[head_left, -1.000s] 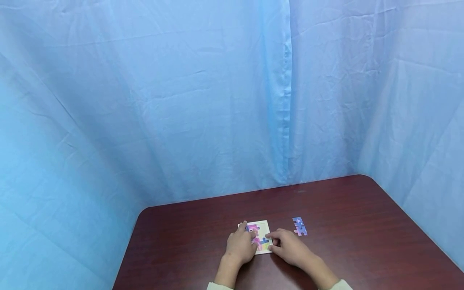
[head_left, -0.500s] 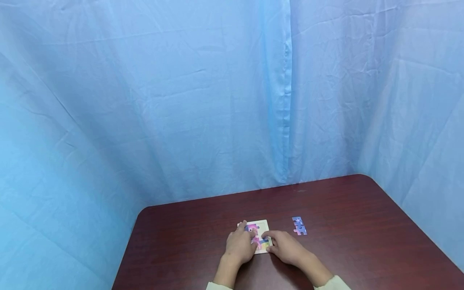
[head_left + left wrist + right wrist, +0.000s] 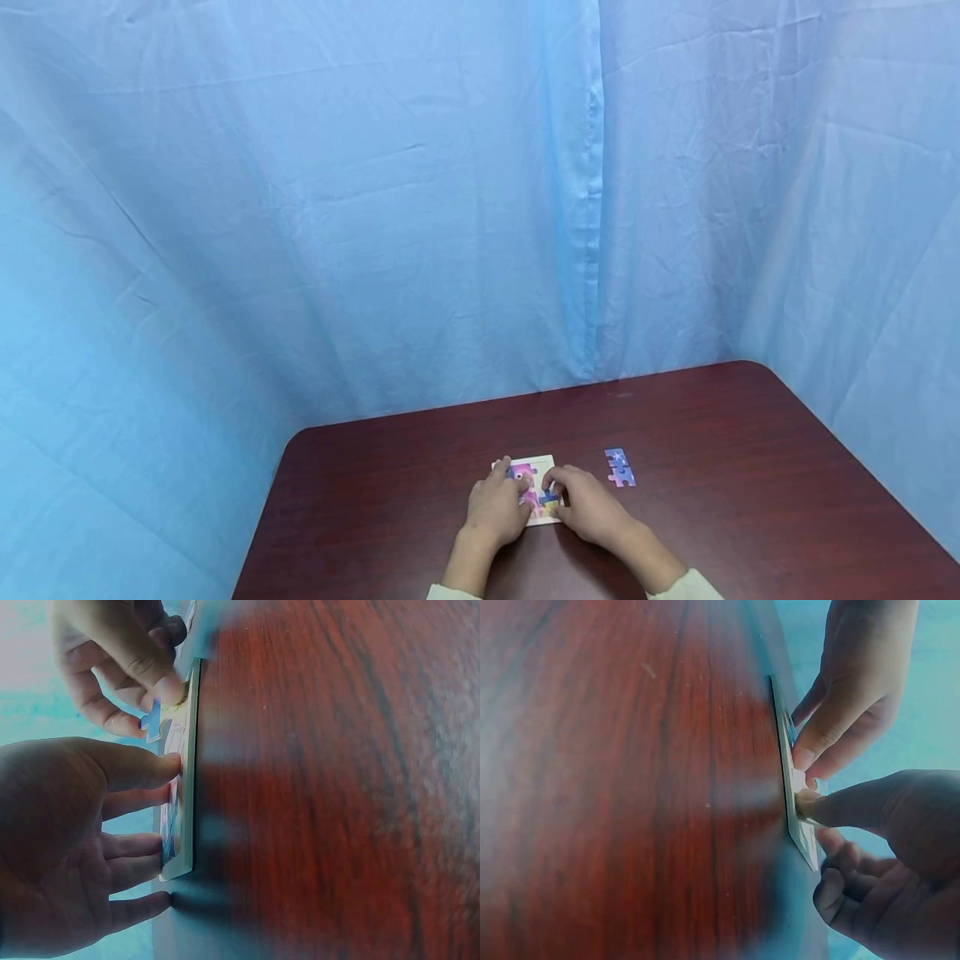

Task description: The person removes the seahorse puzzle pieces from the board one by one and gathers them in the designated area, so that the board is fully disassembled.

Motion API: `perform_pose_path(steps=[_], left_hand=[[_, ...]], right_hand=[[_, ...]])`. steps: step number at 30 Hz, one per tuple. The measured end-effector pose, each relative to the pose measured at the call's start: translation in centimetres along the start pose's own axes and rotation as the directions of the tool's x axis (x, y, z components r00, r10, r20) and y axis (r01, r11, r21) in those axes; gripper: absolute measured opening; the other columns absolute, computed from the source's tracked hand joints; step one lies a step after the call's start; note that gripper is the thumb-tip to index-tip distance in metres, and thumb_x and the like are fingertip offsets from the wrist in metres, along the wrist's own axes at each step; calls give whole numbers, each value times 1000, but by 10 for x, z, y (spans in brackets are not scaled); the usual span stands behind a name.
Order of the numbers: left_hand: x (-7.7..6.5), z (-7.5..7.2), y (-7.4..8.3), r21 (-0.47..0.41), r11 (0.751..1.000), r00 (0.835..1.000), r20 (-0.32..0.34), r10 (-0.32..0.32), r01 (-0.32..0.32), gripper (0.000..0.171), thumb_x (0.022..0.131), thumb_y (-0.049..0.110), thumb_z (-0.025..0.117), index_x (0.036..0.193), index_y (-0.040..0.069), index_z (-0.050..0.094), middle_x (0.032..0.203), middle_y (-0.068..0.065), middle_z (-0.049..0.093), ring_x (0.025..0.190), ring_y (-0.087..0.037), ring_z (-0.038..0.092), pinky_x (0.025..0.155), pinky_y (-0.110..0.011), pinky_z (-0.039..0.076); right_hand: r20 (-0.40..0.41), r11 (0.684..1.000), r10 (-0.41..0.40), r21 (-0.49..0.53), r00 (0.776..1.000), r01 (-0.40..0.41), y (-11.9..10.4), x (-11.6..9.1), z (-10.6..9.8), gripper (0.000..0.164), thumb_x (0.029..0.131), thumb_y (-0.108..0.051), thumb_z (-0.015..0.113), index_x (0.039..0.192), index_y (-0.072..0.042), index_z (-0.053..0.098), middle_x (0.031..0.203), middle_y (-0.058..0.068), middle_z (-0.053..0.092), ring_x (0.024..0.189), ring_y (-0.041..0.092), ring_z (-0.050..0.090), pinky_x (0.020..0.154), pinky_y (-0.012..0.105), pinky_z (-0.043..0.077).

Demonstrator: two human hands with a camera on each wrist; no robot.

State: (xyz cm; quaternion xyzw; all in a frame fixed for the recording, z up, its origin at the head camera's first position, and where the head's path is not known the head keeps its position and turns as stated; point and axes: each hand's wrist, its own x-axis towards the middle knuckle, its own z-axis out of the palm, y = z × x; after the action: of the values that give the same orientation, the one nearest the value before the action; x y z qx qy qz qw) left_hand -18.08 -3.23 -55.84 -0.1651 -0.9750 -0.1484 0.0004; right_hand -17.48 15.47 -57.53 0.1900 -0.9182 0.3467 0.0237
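A small framed jigsaw tray (image 3: 542, 459) lies flat on the table, with pink pieces filling its left part and the pale base showing at its upper right. My left hand (image 3: 495, 510) rests over the tray's left side; in the left wrist view its extended fingertips press on the pieces and tray edge. At the lower right corner my right hand (image 3: 591, 504) pinches a blue and yellow puzzle piece (image 3: 155, 722) between thumb and fingers. That piece stands tilted up from the tray in the left wrist view. The right fingers partly cover it in the head view.
To the right of the tray lie two blue and purple puzzle pieces (image 3: 620, 468), close together. The dark red wooden table (image 3: 375, 492) has rounded far corners. Blue curtains (image 3: 375, 208) hang behind it and along both sides.
The right hand has shifted slightly left over the tray, and its index finger has gone from lying nearly straight to arching over the blue and yellow puzzle piece. The left hand stays put.
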Motion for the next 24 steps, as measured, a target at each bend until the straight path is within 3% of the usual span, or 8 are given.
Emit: perform_pose_path(steps=[7,13,24], left_hand=[[0,1,0,4,1000,1000,-5,1,-1,29,89,22,78,117,16,82,150,-22,62,140,-35,61,101,-53,57],[-1,-1,1,-7,1000,1000,4,-10,10,32,90,23,78,122,17,81,150,-22,62,138,-36,63,102,-54,56],[-1,2,-1,-32,999,1000,1,-6,6,33,90,23,78,123,16,81,150,-23,61,139,-37,61,102,-56,56]], right_hand=[[-1,999,-33,29,999,33,0,1,0,23,86,6,74,96,-12,67,83,-6,60,78,0,52,67,23,46],[-1,996,-10,92,1000,10,3,0,-4,13,96,0,70,94,-11,64,81,-8,57,74,-3,48,65,20,44],[-7,995,66,81,998,-65,15,-12,-15,10,99,-6,70,96,-15,66,85,-8,58,74,-3,48,67,21,44]])
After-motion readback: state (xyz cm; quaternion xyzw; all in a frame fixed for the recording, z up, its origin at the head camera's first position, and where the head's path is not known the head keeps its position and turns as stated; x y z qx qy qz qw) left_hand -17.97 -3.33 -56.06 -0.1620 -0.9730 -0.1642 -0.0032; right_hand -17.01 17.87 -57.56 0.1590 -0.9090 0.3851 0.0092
